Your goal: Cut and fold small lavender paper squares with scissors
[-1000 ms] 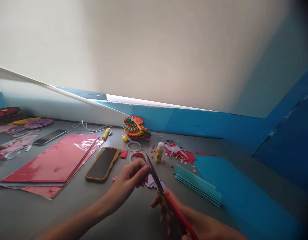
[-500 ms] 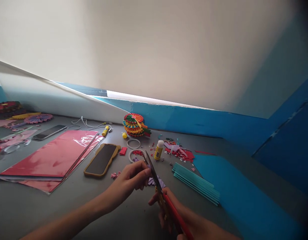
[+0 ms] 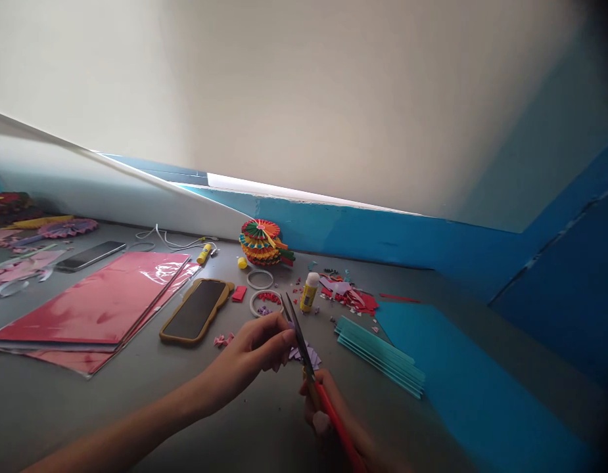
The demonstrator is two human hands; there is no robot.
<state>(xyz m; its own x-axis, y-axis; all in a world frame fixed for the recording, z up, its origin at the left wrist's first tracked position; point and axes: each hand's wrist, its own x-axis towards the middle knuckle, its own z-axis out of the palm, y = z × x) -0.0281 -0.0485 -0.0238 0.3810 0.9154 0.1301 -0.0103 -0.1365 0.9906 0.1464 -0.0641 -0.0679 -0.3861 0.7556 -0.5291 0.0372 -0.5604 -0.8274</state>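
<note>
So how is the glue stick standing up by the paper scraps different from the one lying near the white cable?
The yellow glue stick with a white cap stands upright beside red paper scraps, but the far yellow glue stick lies on its side near a white cable. The upright one sits nearer the camera, so it looks bigger; the far one sits closer to the blue wall. Both have yellow bodies.

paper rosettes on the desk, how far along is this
Done: a stack of pleated paper rosettes looks finished. In hand: the right hand works red-handled scissors at lilac paper near the left hand. Left: the teal paper strips and pink paper sheets seem unused.
</note>
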